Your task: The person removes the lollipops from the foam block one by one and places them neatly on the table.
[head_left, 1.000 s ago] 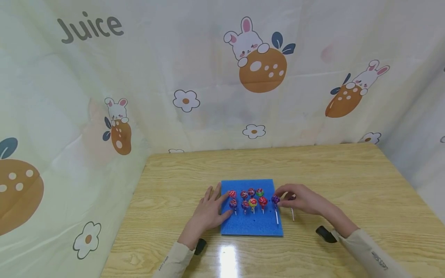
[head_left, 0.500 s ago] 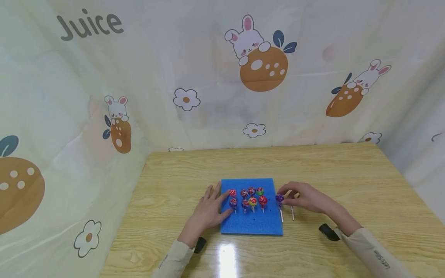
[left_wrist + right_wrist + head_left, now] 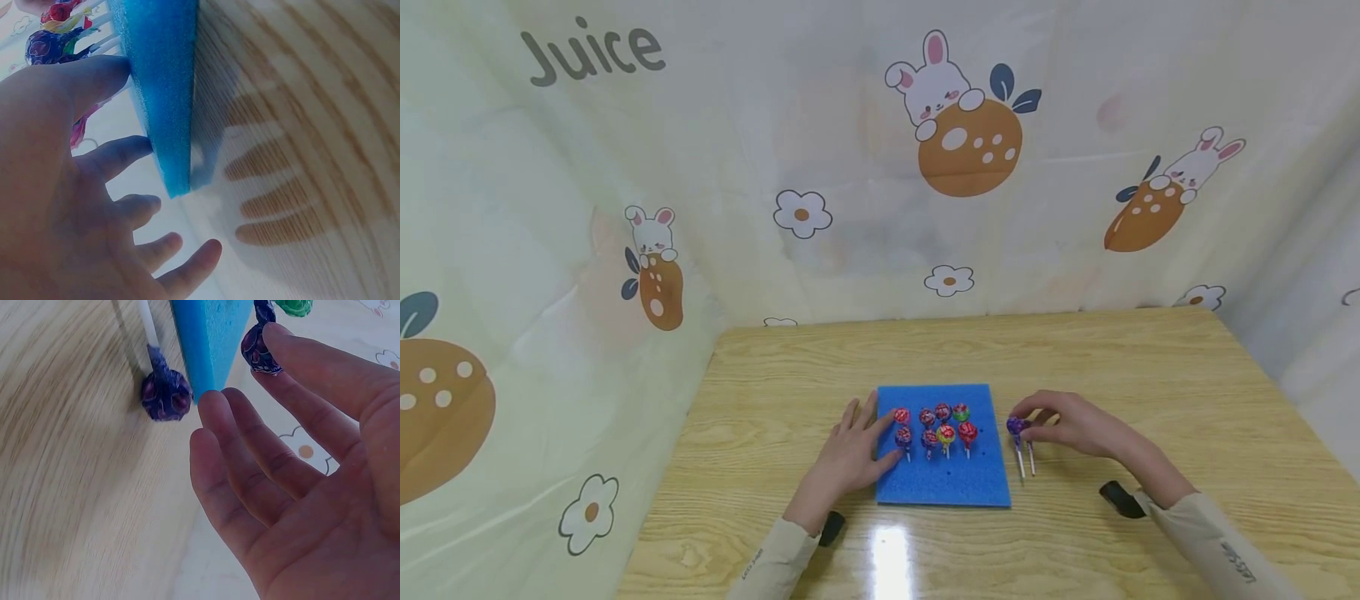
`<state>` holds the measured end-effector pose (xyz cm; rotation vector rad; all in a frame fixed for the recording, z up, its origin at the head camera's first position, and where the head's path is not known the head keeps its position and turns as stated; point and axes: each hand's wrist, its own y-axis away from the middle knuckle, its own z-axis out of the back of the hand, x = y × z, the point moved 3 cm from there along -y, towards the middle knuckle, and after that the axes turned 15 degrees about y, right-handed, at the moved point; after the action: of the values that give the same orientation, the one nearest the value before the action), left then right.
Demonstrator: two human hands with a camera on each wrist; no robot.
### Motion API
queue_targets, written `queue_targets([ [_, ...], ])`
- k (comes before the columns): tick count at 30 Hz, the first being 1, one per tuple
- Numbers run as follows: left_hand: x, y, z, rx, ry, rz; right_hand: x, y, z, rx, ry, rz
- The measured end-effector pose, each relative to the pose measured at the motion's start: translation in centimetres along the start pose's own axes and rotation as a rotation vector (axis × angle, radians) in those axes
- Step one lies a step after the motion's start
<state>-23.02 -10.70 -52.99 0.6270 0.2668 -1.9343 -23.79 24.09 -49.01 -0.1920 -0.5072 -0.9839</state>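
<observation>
A blue foam board (image 3: 925,490) lies on the table with several wrapped lollipops (image 3: 945,434) standing in it in two rows. My left hand (image 3: 842,460) spreads its fingers along the board's left edge; in the left wrist view the thumb (image 3: 106,72) and index finger touch the foam. Beyond the board's right edge, my right hand (image 3: 1071,425) pinches a purple lollipop (image 3: 255,353) by its wrapped head between thumb and index finger, its other fingers extended. A second dark purple lollipop (image 3: 165,394) lies on the table beside the board, its head partly hidden by the hand in the head view.
The wooden table (image 3: 805,358) reaches back to a hanging curtain (image 3: 865,167) printed with bunnies and flowers. Small holes show in the foam near its right side. A black wrist device (image 3: 1122,500) sits under the right sleeve.
My right hand has moved right, carrying the purple lollipop from over the board's right edge to beside the lollipop lying on the table. The left hand has stayed put.
</observation>
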Motion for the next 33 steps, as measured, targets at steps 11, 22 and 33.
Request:
queue_targets([
  [11, 0.0, 0.0, -0.1, -0.003, 0.004, 0.013, -0.8, 0.6, 0.3, -0.009, 0.014, -0.022],
  [22, 0.1, -0.1, -0.2, -0.002, 0.004, 0.021, -1.5, 1.0, 1.1, -0.030, 0.026, -0.046],
  [33, -0.1, -0.1, -0.1, -0.002, 0.004, 0.023, -2.9, 1.3, 1.2, -0.002, 0.043, -0.079],
])
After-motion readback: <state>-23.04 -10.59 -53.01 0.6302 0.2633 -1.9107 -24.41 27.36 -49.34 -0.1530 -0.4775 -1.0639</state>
